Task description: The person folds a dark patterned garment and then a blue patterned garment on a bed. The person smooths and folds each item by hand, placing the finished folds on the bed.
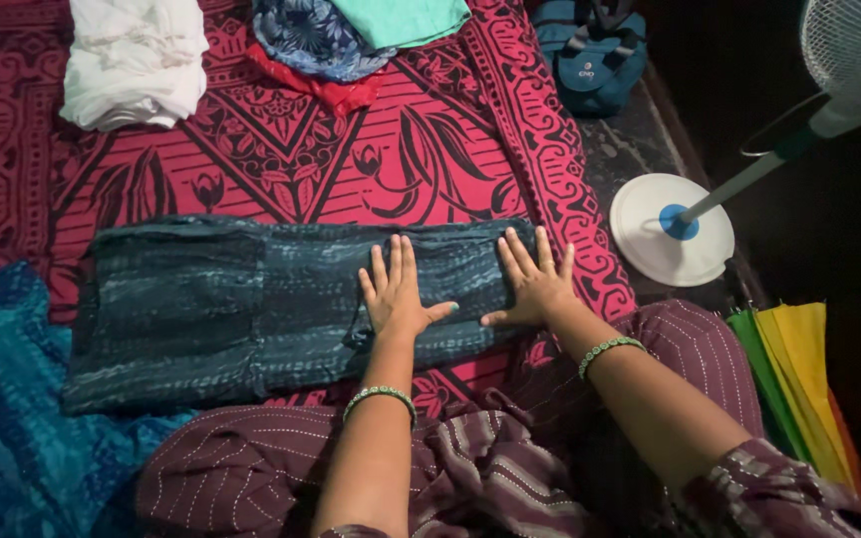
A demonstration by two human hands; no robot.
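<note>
A dark blue folded cloth [251, 309] lies in a long band across the red patterned bedspread [351, 159]. Both hands press flat on its right part: the left hand [396, 294] and the right hand [535, 284] lie side by side, fingers spread, each grip apart and clamped on nothing. Each wrist wears a green bangle [381, 396]. Behind lie a white cloth [137, 60] and a green cloth [406, 20]. A fan base [665, 244] stands to the right, near a folded umbrella [799, 379].
</note>
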